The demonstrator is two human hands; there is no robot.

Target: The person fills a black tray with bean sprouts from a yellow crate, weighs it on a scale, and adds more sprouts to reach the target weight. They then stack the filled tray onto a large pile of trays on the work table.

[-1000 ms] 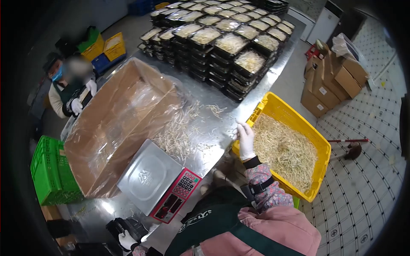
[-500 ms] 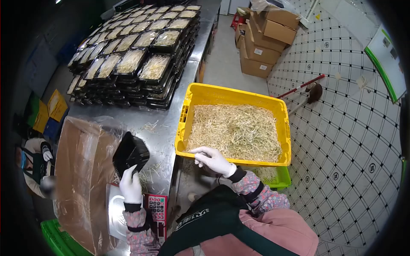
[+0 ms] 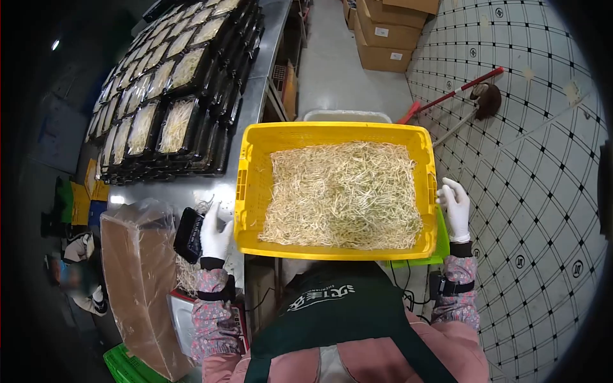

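Plainly, we have the crate (image 3: pixel 335 254) at the centre of the dial, square to the apron (image 3: pixel 338 319), with sprouts (image 3: pixel 345 198) spread across its floor; we think it sits so to bring both short ends within reach. The left hand (image 3: pixel 215 241) is between eight and nine o'clock, thumb parted widely from the fingers, no grip to be seen, just beside the crate's end wall. On its other side is a black tray (image 3: pixel 187 235), on or just over the table (image 3: pixel 159 191) (whether any finger touches it, we cannot tell). The right hand (image 3: pixel 456 214) is at three, fingers loosely bent, clasping nothing we can make out, close to the opposite wall, contact unclear. At four a green crate (image 3: pixel 442 237) shows lower down, probably there as a prop. The box (image 3: pixel 143 268) stands at eight and the packs (image 3: pixel 143 127) are stacked at ten, presumably set apart to leave working room between them
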